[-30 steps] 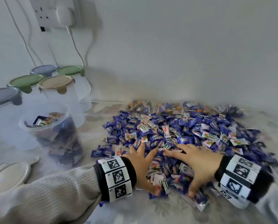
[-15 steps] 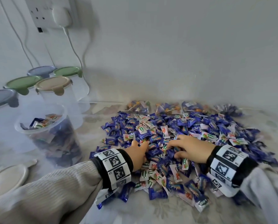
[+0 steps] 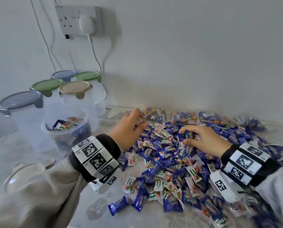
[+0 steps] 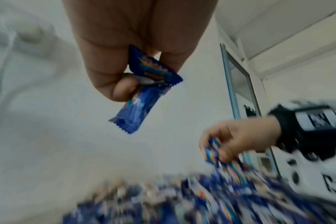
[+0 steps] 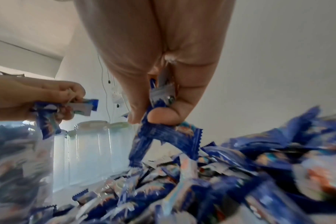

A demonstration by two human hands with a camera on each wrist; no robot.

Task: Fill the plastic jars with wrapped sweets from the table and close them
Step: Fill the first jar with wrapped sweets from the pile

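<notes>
A wide pile of blue and white wrapped sweets (image 3: 178, 158) covers the table. My left hand (image 3: 129, 127) is raised above the pile's left edge and grips a small bunch of sweets (image 4: 144, 91), one blue wrapper dangling. My right hand (image 3: 201, 139) sits low on the pile, fingers curled round several blue sweets (image 5: 163, 121). An open clear jar (image 3: 66, 129), partly filled with sweets, stands left of the left hand. Its lid (image 3: 22, 176) lies on the table near my left sleeve.
Several closed, empty jars with grey (image 3: 20, 101), green (image 3: 46, 85) and beige (image 3: 74, 88) lids stand behind the open jar against the wall. A wall socket with a plugged charger (image 3: 86, 23) and cables hangs above. Bags of lollipops (image 3: 155, 114) lie behind the pile.
Both hands went from lying spread on the pile to closing on sweets. The left hand has lifted and moved back and left toward the open jar; the right hand stays on the pile.
</notes>
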